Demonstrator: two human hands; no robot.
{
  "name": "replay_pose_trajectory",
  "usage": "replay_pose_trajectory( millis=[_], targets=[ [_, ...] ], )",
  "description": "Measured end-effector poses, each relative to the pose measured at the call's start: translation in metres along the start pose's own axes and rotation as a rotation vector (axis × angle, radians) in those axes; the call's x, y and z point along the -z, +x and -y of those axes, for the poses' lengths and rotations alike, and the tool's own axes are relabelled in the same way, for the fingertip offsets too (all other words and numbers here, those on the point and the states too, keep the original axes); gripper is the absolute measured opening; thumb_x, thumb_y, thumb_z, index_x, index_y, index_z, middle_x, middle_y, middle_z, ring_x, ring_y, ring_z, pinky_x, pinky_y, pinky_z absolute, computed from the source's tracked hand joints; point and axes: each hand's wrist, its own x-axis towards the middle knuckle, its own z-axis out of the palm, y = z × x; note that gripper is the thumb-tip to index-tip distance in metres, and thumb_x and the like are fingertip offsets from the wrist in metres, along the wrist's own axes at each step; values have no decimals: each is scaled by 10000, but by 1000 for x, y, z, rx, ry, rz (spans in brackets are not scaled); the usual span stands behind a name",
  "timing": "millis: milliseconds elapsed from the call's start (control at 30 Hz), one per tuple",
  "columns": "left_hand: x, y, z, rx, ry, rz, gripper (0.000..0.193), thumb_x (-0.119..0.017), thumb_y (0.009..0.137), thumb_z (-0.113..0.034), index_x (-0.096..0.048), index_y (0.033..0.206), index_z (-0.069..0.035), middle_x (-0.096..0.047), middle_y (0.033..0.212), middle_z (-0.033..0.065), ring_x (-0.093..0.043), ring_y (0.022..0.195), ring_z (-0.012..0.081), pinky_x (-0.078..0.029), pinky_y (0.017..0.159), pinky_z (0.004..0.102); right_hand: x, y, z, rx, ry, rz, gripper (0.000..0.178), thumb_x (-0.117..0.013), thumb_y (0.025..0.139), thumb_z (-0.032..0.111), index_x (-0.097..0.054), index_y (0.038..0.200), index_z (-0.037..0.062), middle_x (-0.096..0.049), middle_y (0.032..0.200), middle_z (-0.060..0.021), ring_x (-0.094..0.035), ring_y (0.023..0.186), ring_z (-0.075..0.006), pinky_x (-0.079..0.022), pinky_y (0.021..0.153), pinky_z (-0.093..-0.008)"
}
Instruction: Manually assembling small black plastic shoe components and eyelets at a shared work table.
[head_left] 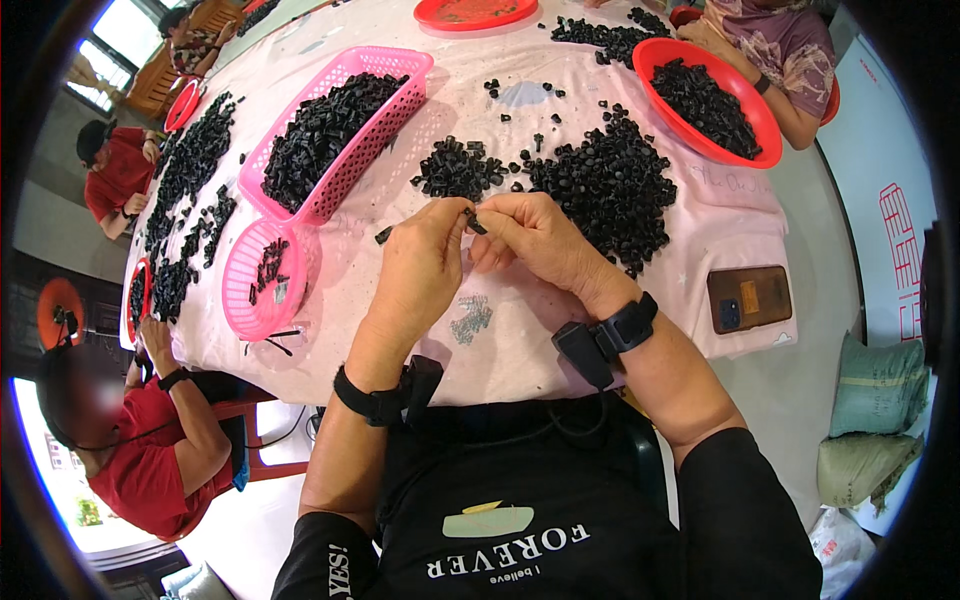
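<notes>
My left hand (422, 255) and my right hand (540, 235) meet over the cloth, fingertips pinched together on a small black plastic part (476, 224). Its exact shape is partly hidden by my fingers. Just beyond my hands lie a small heap of black plastic pieces (455, 170) and a larger heap of black caps (605, 185). One loose black piece (384, 235) rests beside my left hand. Closer to me, between my forearms, is a little pile of thin silvery pins (471, 318).
A pink rectangular basket (345, 185) full of black parts and a round pink basket (240, 315) stand to the left. A red basin (765, 150) and a phone (748, 298) are on the right. Co-workers (150, 450) sit around the table (590, 335).
</notes>
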Motion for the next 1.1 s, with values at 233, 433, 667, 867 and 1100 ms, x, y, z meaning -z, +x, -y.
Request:
replay_pose_trajectory(
  millis=[233, 433, 667, 867, 1100],
  targets=[
    [-5, -5, -10, 9, 34, 6, 291, -654, 915, -127, -625, 1151, 40, -677, 944, 226, -687, 864, 357, -532, 764, 395, 0, 1, -2, 12, 45, -45, 268, -544, 1039, 222, -689, 936, 21, -701, 794, -23, -662, 665, -66, -526, 581, -216],
    [-6, -4, -7, -54, 49, 8, 313, -688, 877, -133, -627, 1135, 32, -672, 962, 224, -676, 824, 387, -532, 693, 429, 1, 0, -1, -26, 83, -60, 259, -572, 1014, 223, -712, 909, 33, -686, 758, 1, -637, 653, -46, -516, 570, -212],
    [-12, -6, -1, -68, 67, -29, 313, -707, 861, -138, -630, 1118, 24, -668, 941, 213, -672, 810, 386, -529, 682, 439, -2, 0, 0, -15, 74, -37, 251, -587, 1007, 235, -730, 962, 33, -711, 770, -16, -636, 651, -51, -505, 574, -211],
    [-16, -4, -12, -2, 49, -36, 347, -731, 842, -108, -647, 1151, 26, -694, 936, 201, -696, 857, 340, -542, 757, 392, 0, 2, -2, -8, 162, -92, 230, -602, 988, 197, -749, 974, 20, -710, 752, -17, -619, 618, -46, -488, 558, -204],
    [-11, 2, -14, 49, 84, -32, 326, -748, 824, -136, -683, 1108, 9, -697, 893, 188, -698, 815, 312, -535, 714, 381, -2, 0, 1, 19, 142, -122, 234, -600, 989, 204, -750, 949, 29, -694, 746, 0, -614, 634, -39, -482, 556, -198]
  ],
)
